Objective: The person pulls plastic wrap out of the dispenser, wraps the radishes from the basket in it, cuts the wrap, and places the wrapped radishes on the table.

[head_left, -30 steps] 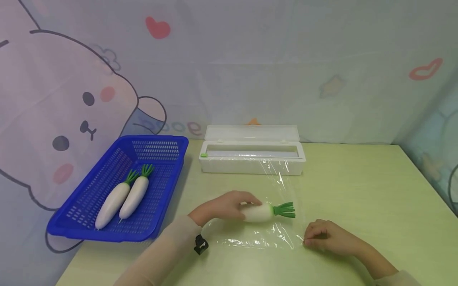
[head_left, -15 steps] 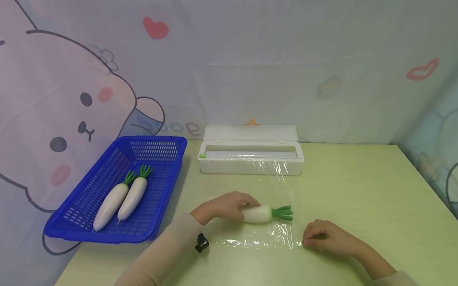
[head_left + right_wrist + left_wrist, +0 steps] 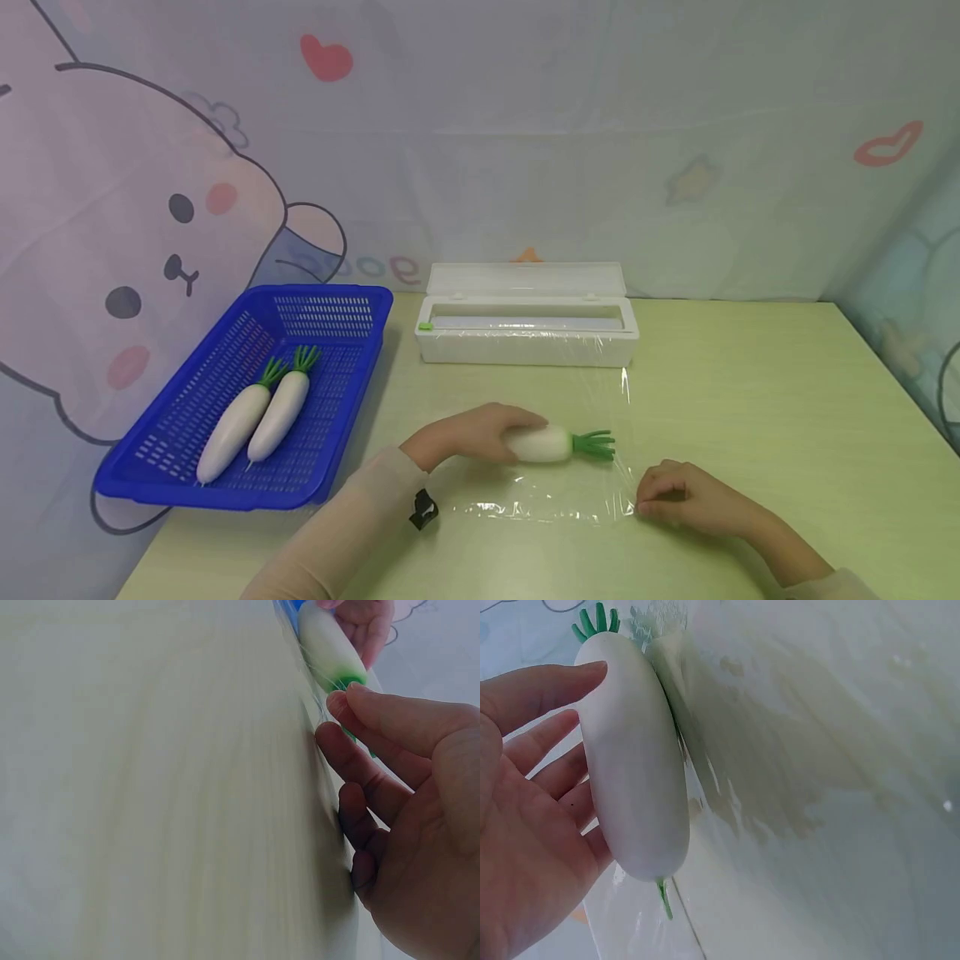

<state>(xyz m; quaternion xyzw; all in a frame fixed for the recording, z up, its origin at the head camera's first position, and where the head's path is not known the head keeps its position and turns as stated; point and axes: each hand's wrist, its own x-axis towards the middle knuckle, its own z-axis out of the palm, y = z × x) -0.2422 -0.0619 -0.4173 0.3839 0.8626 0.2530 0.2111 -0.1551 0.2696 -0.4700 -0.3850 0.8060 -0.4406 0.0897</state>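
The surface (image 3: 772, 400), cut off below in the head view, bears one basket (image 3: 335, 383). Clear film (image 3: 517, 508), its side edges hard to trace, reaches from one box (image 3: 527, 348). Of three radishes (image 3: 235, 433), two lie in the basket; the left hand (image 3: 483, 433) grips the third (image 3: 546, 444) over the film. Only the left wrist view shows its tail (image 3: 664, 898). The right hand (image 3: 693, 498) pinches the film's corner.
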